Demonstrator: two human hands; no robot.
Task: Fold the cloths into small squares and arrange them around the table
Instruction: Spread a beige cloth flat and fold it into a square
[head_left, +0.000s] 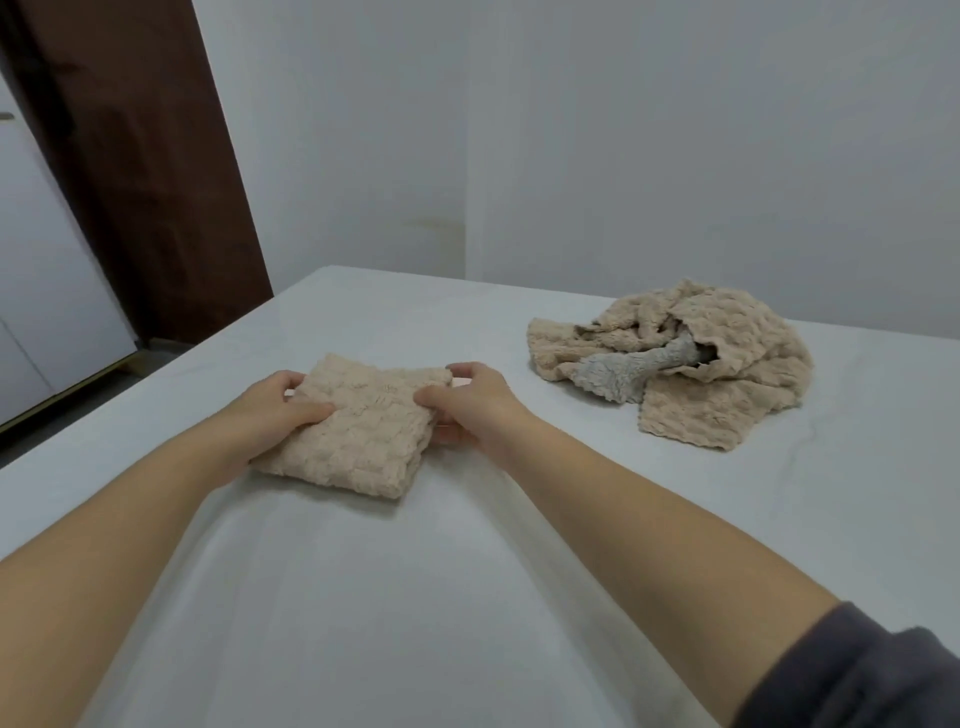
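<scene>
1. Head view, the only one. The folded cloth (363, 423) lies on the table (363, 597), left of centre and within easy reach of both arms.
2. Left hand (265, 415) grips the cloth's left edge. The thumb lies across the top and the fingers curl round the far-left corner.
3. Right hand (472, 410) pinches the right edge, thumb on top and fingers curled at the far-right corner. Some fingers look tucked under the edge, but I can't tell how far.
4. Why hold both sides: my read is that it keeps the stacked layers from springing open while the edges get squared up or the bundle gets lifted to its spot.
5. The cloth is beige, thick and nubby with a waffle-like pile. It is roughly square, the near edge is rounded and plump, and several layers show at the right side.
6. The pile of cloths (680, 358) sits well apart at the far right of the table, crumpled and unfolded. It has the same beige texture with scalloped edges. A grey cloth (623, 371) pokes out of the middle; it is fluffier and twisted into a rope.
7. The pile is likely parked there as the feed stock, clear of the folding area.
8. The table top is smooth, pale and slightly glossy, with a rounded far-left corner.
9. Progress, my judgement: one square is about done, it hasn't been placed yet, and the pile is untouched.
10. Background: a plain pale wall (623, 156) and a dark brown door (140, 182). A dark sleeve (857, 675) shows on the right arm.
</scene>
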